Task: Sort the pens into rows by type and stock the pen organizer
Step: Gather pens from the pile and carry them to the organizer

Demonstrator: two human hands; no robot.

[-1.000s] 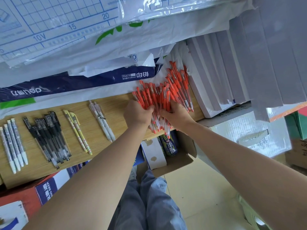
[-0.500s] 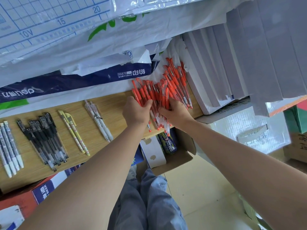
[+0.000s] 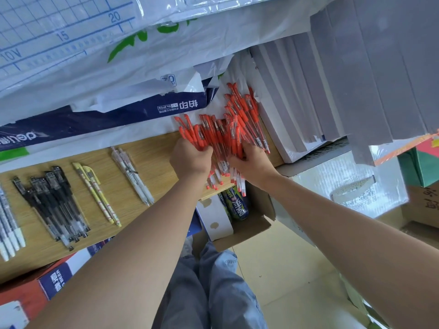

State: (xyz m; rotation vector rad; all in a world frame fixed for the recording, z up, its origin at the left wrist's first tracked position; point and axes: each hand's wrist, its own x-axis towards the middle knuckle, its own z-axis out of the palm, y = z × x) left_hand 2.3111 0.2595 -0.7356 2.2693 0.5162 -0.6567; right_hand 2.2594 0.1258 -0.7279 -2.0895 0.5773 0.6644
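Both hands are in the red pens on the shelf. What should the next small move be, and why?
Probably squeeze the red pens together and slide them back onto the wooden shelf as one parallel row. The left hand and right hand each hold part of a fanned, crossing pile, several tips overhang the front edge, and the black pens already lie grouped.

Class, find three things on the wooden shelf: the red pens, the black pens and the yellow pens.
red pens [image 3: 238, 112], head view, on the caps at the pile's far end.
black pens [image 3: 54, 198], head view, mid-barrel in the bundle.
yellow pens [image 3: 97, 194], head view, middle of the striped barrels.
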